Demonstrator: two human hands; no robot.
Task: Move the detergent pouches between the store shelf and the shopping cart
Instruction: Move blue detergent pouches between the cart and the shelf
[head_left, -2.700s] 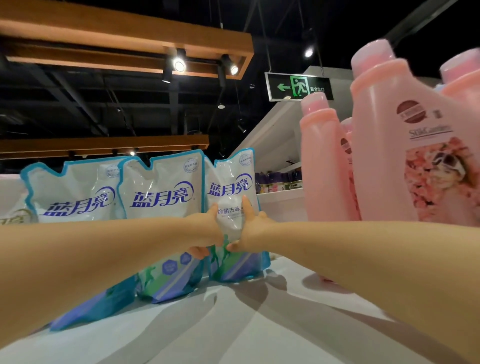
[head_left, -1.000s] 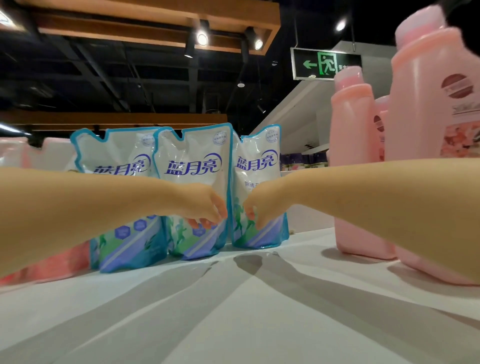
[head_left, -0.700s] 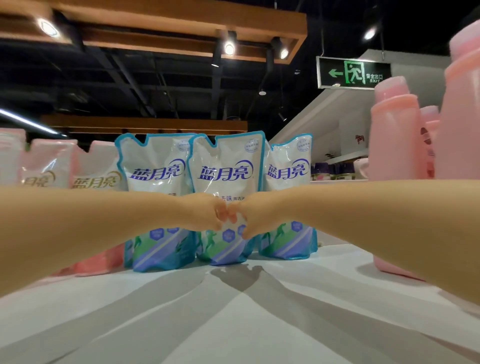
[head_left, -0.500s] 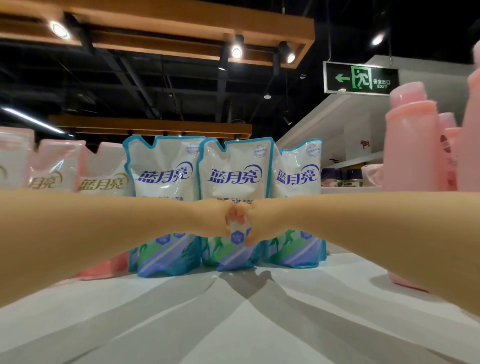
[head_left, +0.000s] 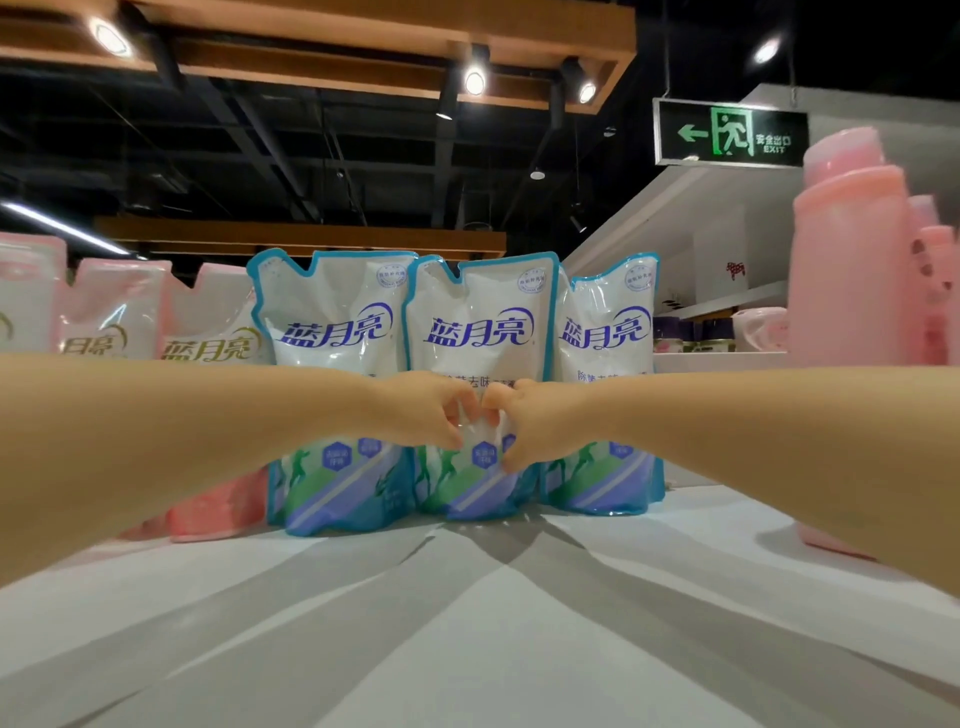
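- Nearest: the bare white top of the store shelf (head_left: 467, 649), striped by forearm shadows.
- Above it, 2 bare forearms stretched straight ahead, converging on 1 spot.
- Left hand (head_left: 415, 415) and right hand (head_left: 543, 426) knuckle to knuckle, equally far forward, neither nearer. Fingers of both curled in and, by the look of it, clamped on a bunched fold of film at mid-height.
- Directly behind the fingers and touching them: the middle pouch (head_left: 480, 312), upright, long axis vertical, base on the shelf. Wedged between the left pouch (head_left: 332, 332) and right pouch (head_left: 608, 322), flanks touching.
- Likely way out: straight back toward the body and slightly up, with some risk of tipping either neighbour.
- Further left in the same row, pink pouches (head_left: 208, 338). Off to the right, pink bottles (head_left: 852, 260).
- No shopping cart in view.
- Farthest: an exit sign (head_left: 732, 132) under a dark ceiling.
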